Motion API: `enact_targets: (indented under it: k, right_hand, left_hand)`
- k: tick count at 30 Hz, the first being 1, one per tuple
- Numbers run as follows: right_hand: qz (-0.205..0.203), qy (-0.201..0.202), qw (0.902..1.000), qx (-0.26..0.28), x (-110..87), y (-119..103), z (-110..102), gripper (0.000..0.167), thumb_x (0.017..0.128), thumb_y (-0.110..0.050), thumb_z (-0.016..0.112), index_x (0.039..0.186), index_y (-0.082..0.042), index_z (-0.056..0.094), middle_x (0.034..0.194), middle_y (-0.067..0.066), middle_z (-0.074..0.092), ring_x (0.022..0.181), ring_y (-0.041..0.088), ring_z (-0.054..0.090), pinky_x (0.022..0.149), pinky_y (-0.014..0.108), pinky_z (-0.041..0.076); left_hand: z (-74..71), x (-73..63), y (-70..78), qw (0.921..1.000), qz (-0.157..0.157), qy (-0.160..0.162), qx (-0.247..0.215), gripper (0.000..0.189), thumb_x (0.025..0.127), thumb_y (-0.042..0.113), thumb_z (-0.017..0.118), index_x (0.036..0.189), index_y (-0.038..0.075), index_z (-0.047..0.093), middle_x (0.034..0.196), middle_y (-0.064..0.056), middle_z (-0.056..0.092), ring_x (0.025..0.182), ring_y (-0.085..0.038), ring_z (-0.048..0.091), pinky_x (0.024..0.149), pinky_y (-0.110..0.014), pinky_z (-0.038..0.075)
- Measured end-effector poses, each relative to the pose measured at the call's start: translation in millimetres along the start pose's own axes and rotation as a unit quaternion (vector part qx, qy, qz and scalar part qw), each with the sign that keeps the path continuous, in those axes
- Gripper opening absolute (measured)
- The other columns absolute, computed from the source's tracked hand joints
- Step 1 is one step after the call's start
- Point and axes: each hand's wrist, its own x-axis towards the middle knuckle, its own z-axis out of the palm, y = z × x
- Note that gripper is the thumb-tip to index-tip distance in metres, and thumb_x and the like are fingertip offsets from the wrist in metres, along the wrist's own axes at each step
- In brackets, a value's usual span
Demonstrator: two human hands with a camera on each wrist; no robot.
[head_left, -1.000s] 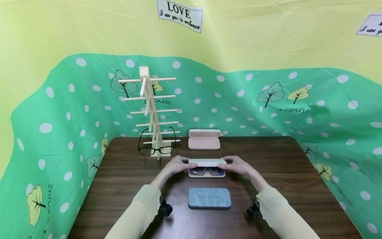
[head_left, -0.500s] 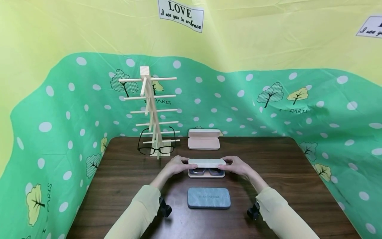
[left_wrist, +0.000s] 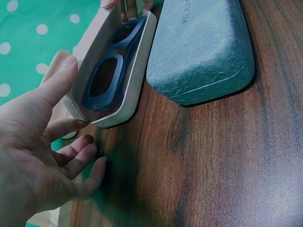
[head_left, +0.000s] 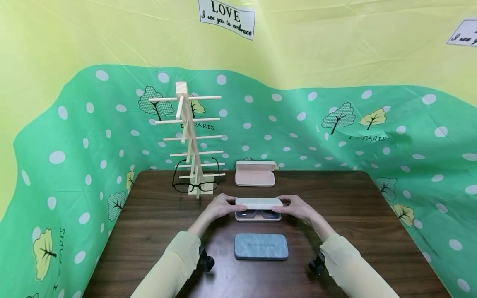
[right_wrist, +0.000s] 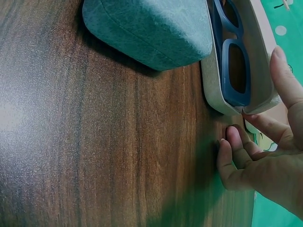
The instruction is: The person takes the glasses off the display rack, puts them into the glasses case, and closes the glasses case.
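Note:
In the head view, a pale eyeglass case (head_left: pixel 258 203) lies part-open at the middle of the table, its lid raised over dark blue glasses (left_wrist: pixel 105 101). My left hand (head_left: pixel 222 205) grips the lid's left end, thumb on the front and index finger behind near the hinge. The right hand (head_left: pixel 296 206) pinches the opposite end the same way. Both wrist views show the other fingers loosely bent beside the case. A closed blue-grey eyeglass case (head_left: pixel 261 247) lies nearer to me, between the forearms.
A wooden display rack (head_left: pixel 191 145) with several pegs stands at the back left. Black-framed glasses (head_left: pixel 182 188) hang low on it. Behind my hands, another case (head_left: pixel 255 178) stands open, its pink inside showing. A patterned curtain (head_left: pixel 290 120) rises behind the table (head_left: pixel 357 215).
The lid has tilted slightly down and forward, covering a little more of the glasses. Both hands keep their hold at its ends; the other things stay put.

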Motion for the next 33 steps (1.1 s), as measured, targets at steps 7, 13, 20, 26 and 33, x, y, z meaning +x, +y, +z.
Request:
enact_targets:
  k: [7,13,20,26,33]
  right_hand:
    - [-0.009,0.004,1.0,-0.003,-2.6,-0.9,0.2,0.066,0.087,-0.037,0.084,0.136,0.002,0.062,0.123,0.017,0.068,0.104,0.022,0.059,0.086,0.029,0.047]
    - [-0.008,0.006,0.9999,-0.005,-0.1,2.3,0.2,0.07,0.084,-0.038,0.086,0.136,0.002,0.062,0.118,0.015,0.069,0.098,0.019,0.058,0.082,0.027,0.048]
    - [-0.014,0.006,0.9999,-0.007,-2.3,-0.2,1.5,0.068,0.085,-0.034,0.085,0.136,0.005,0.061,0.113,0.015,0.068,0.096,0.02,0.056,0.079,0.028,0.046]
    - [-0.014,0.008,0.9998,-0.007,-3.1,-1.2,3.2,0.067,0.085,-0.032,0.086,0.136,0.005,0.061,0.114,0.015,0.068,0.096,0.021,0.057,0.078,0.028,0.046]
    - [-0.013,0.009,0.9995,-0.028,-2.5,-3.3,2.0,0.068,0.085,-0.036,0.086,0.135,0.003,0.062,0.116,0.016,0.069,0.097,0.021,0.057,0.078,0.027,0.046]
  left_hand:
    - [1.2,-1.5,0.3,0.9999,-0.007,0.008,0.003,0.079,0.08,0.057,0.082,0.14,0.009,0.064,0.157,-0.018,0.049,0.144,-0.034,0.048,0.115,-0.05,0.044]
    - [1.7,-0.7,-0.6,0.9999,0.004,0.009,0.012,0.078,0.081,0.056,0.082,0.139,0.007,0.064,0.153,-0.017,0.053,0.141,-0.034,0.051,0.113,-0.048,0.046]
    - [2.4,0.0,-2.0,0.9998,0.009,0.013,0.015,0.077,0.081,0.055,0.083,0.139,0.007,0.065,0.151,-0.017,0.056,0.14,-0.033,0.053,0.112,-0.047,0.047]
    - [3.2,0.3,-3.6,0.9997,0.008,0.016,0.016,0.078,0.08,0.055,0.083,0.138,0.007,0.065,0.153,-0.018,0.054,0.141,-0.032,0.052,0.113,-0.048,0.046]
    - [3.9,-0.8,-5.5,0.9996,-0.002,0.023,0.014,0.078,0.078,0.057,0.084,0.138,0.01,0.066,0.155,-0.021,0.05,0.144,-0.033,0.047,0.117,-0.05,0.042]
